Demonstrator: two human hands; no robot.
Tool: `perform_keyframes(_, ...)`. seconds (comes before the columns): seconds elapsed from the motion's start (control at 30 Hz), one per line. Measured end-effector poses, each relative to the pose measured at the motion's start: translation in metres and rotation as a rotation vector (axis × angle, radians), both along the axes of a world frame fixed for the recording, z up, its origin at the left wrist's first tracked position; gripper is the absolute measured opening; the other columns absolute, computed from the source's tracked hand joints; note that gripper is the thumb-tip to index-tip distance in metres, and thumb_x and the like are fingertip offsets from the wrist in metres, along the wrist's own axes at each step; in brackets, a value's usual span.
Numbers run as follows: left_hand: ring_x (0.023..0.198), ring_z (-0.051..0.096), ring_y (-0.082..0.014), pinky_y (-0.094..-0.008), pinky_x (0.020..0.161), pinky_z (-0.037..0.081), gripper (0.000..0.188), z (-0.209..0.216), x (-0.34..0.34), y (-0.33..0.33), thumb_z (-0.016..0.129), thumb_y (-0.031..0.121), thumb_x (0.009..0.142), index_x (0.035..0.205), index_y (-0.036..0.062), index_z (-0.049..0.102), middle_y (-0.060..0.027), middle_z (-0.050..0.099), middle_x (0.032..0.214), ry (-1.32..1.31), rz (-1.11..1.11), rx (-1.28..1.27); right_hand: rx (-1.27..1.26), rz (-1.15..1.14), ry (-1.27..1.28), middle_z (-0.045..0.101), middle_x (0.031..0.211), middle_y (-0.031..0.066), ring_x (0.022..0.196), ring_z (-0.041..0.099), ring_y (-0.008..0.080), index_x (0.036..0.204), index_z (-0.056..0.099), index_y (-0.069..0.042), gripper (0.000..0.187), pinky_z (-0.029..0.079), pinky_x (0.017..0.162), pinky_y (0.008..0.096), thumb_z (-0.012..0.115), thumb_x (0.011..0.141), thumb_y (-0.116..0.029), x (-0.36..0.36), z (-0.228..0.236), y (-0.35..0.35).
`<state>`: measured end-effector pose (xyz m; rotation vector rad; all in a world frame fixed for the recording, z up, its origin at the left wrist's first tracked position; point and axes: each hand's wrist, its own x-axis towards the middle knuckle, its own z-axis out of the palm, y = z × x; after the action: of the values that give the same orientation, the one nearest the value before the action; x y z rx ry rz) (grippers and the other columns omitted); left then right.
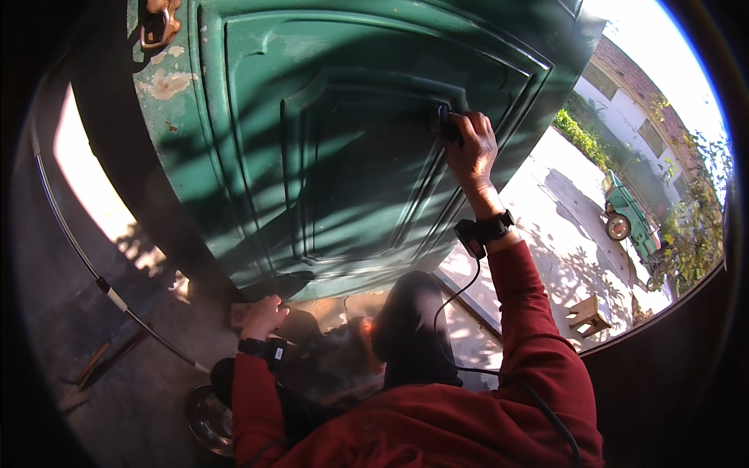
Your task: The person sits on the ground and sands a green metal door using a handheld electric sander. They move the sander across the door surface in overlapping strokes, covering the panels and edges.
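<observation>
In front of me stands a green panelled door [351,179] with moulded edges and shadows across it. My right hand [473,152] is raised to the right side of its inner panel, fingers closed round a small dark thing [447,123] pressed to the surface. Its kind is hard to tell; it may be a cloth. Low at the door's bottom left corner, my left hand [265,317] has curled fingers beside a reddish block [239,314]. What those fingers grip, if anything, is hidden. Both wrists carry dark strapped devices.
A copper-coloured handle [159,25] sits at the door's upper left, above peeling paint [165,83]. A metal basin [209,420] lies by my left arm, near a long thin pole [101,282]. Outside at right are a wooden stool [589,316] and a green cart [629,214].
</observation>
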<state>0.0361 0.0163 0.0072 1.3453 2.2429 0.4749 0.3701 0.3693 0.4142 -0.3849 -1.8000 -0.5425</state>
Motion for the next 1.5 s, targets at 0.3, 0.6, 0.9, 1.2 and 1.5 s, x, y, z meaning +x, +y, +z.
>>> perform_keyframes(0.3, 0.118, 0.07, -0.032, -0.046, 0.104, 0.057, 0.048, 0.009, -0.072, 0.052, 0.083, 0.02, 0.102, 0.141, 0.0037, 0.061, -0.0161, 0.07, 0.128, 0.107, 0.329, 1.036, -0.029, 0.08, 0.103, 0.07, 0.109, 0.0139, 0.102, 0.07, 0.041, 0.114, 0.073, -0.008, 0.036, 0.059, 0.085, 0.0477, 0.081, 0.08, 0.001, -0.047, 0.004, -0.011)
perform_keyframes(0.6, 0.155, 0.048, -0.043, -0.0531, 0.13, 0.039, 0.087, -0.009, -0.164, 0.07, 0.086, 0.038, 0.101, 0.167, -0.0026, 0.046, -0.0299, 0.052, 0.163, 0.092, 0.794, 1.021, 0.023, 0.098, 0.0, 0.069, 0.106, 0.014, 0.102, 0.069, 0.0417, 0.108, 0.074, -0.006, 0.038, 0.058, 0.085, 0.0492, 0.078, 0.072, 0.005, -0.086, 0.027, -0.051)
perform_keyframes(0.9, 0.159, 0.044, -0.0263, -0.042, 0.126, 0.043, 0.084, -0.02, -0.181, 0.079, 0.078, 0.04, 0.11, 0.177, 0.0067, 0.039, -0.0186, 0.041, 0.176, -0.282, 0.575, 1.277, 0.141, 0.108, -0.244, 0.067, 0.111, 0.0104, 0.105, 0.068, 0.0352, 0.111, 0.073, -0.009, 0.046, 0.059, 0.086, 0.0472, 0.081, 0.066, -0.004, -0.16, 0.031, -0.078)
perform_keyframes(1.2, 0.165, 0.04, -0.0319, -0.0414, 0.13, 0.04, 0.1, 0.008, -0.156, 0.048, 0.07, 0.06, 0.109, 0.181, 0.0075, 0.025, -0.0188, 0.03, 0.186, -0.271, 0.617, 0.933, 0.073, -0.159, -0.169, 0.067, 0.106, 0.0111, 0.101, 0.068, 0.0383, 0.107, 0.072, -0.007, 0.03, 0.057, 0.085, 0.0484, 0.077, 0.078, 0.001, -0.023, 0.029, -0.019)
perform_keyframes(1.5, 0.168, 0.033, -0.0322, -0.0465, 0.133, 0.037, 0.109, 0.017, -0.145, 0.03, 0.077, 0.06, 0.105, 0.181, 0.0051, 0.023, -0.0202, 0.027, 0.185, -0.097, 0.589, 0.846, 0.009, -0.151, -0.04, 0.066, 0.107, 0.0137, 0.1, 0.066, 0.0408, 0.108, 0.068, -0.006, 0.033, 0.056, 0.084, 0.051, 0.083, 0.078, -0.004, -0.012, 0.0, 0.001)
